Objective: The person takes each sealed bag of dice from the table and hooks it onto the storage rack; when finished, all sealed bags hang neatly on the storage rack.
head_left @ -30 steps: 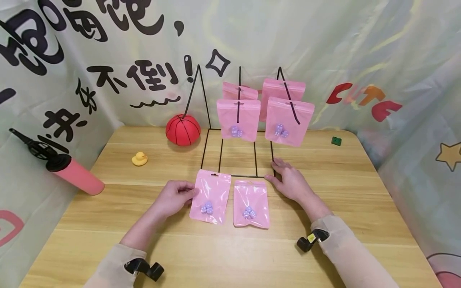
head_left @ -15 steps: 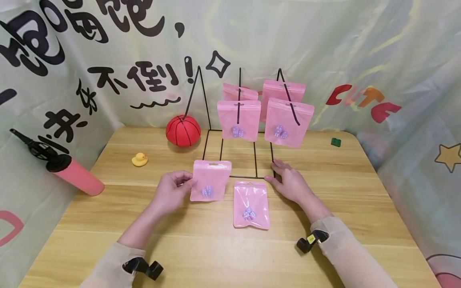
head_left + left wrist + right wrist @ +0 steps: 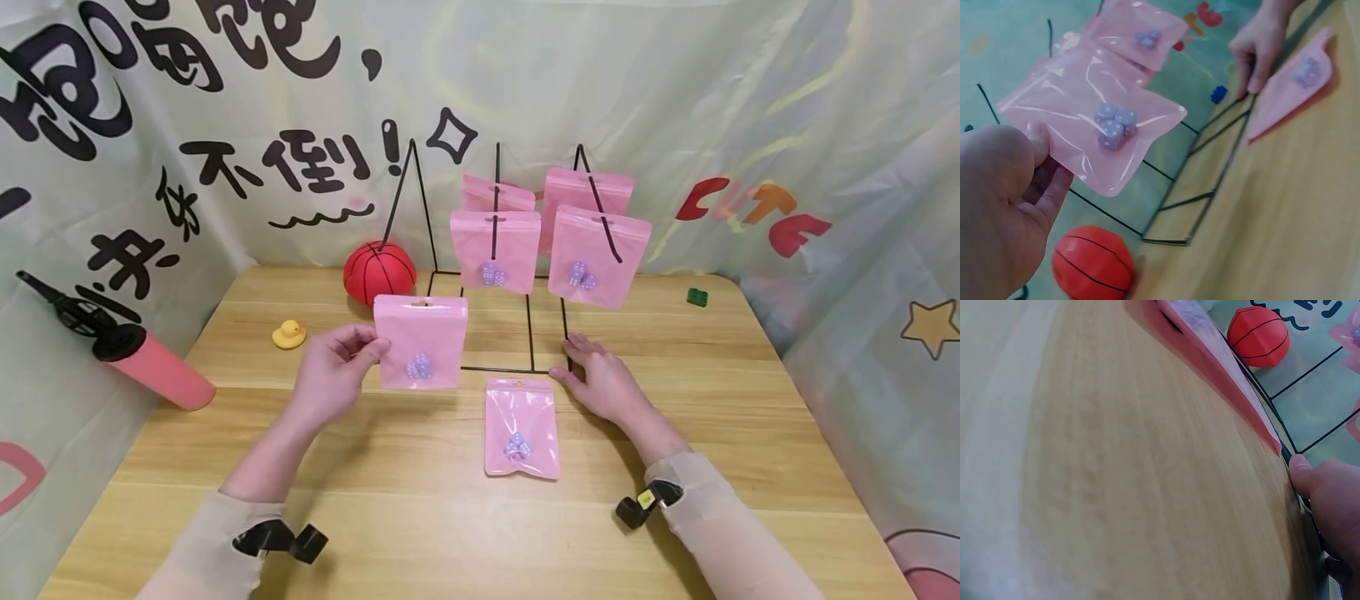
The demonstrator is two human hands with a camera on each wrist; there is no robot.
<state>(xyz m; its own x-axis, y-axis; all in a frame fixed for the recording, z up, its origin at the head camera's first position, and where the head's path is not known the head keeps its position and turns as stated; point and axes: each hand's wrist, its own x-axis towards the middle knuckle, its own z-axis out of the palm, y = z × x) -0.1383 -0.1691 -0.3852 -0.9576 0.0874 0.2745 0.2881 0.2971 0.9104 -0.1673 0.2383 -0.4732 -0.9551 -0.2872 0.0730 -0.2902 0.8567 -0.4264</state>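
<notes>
My left hand (image 3: 330,375) pinches the left edge of a pink zip bag (image 3: 422,337) between thumb and fingers. Lilac dice (image 3: 1113,125) show through its plastic. The bag is raised off the table, upright, before the left side of a black wire display rack (image 3: 498,368). At the rack's front right corner, my right hand (image 3: 607,383) holds the base wire with thumb and fingers. Another pink zip bag (image 3: 522,417) with dice lies flat on the table just in front of the rack. More pink bags (image 3: 600,250) hang from the middle and right hooks.
A red ball with black lines (image 3: 378,271) sits by the rack's left hook. Farther left are a yellow rubber duck (image 3: 289,334) and a pink bottle (image 3: 161,371) lying tilted. A small green brick (image 3: 697,297) lies at the back right. Printed cloth hangs around the table.
My left hand has lifted its bag from the table, turned it upright and moved it up and slightly left. The right hand stays at the rack's corner.
</notes>
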